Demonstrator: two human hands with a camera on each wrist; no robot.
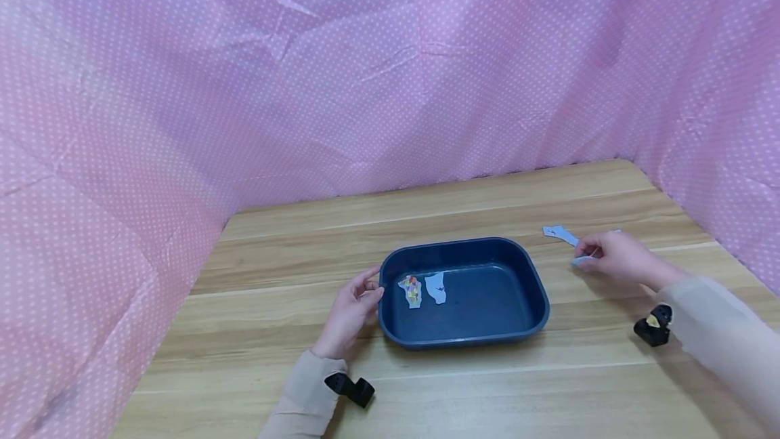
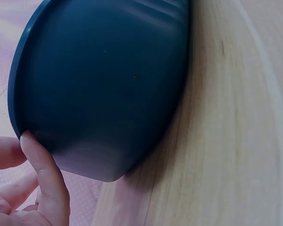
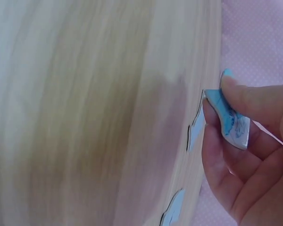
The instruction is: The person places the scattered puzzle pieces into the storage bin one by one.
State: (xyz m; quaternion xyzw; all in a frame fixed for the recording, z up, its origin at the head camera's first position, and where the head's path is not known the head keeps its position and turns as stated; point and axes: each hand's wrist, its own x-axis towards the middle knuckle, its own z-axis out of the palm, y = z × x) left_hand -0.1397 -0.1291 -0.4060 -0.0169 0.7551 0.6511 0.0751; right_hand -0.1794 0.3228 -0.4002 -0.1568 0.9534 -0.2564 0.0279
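Note:
My left hand (image 1: pixel 346 314) grips the left rim of a dark blue plastic tray (image 1: pixel 463 342), thumb on the inside edge in the left wrist view. Inside the tray, toward its left, lie a multicoloured puzzle piece (image 1: pixel 411 292) and a pale blue puzzle piece (image 1: pixel 436 287). To the right of the tray, my right hand (image 1: pixel 618 257) pinches a blue-and-white puzzle piece (image 3: pixel 233 120) between thumb and fingers, just above the table. Another pale blue puzzle piece (image 1: pixel 559 232) lies beyond that hand, and a further one (image 3: pixel 173 207) shows in the right wrist view.
Beneath everything is a wood-grain table (image 1: pixel 274 330). A pink dotted cloth (image 1: pixel 365 87) hangs behind it and along both sides. Black wrist cameras are strapped at both sleeves, the left one (image 1: pixel 350 388) close to the tabletop.

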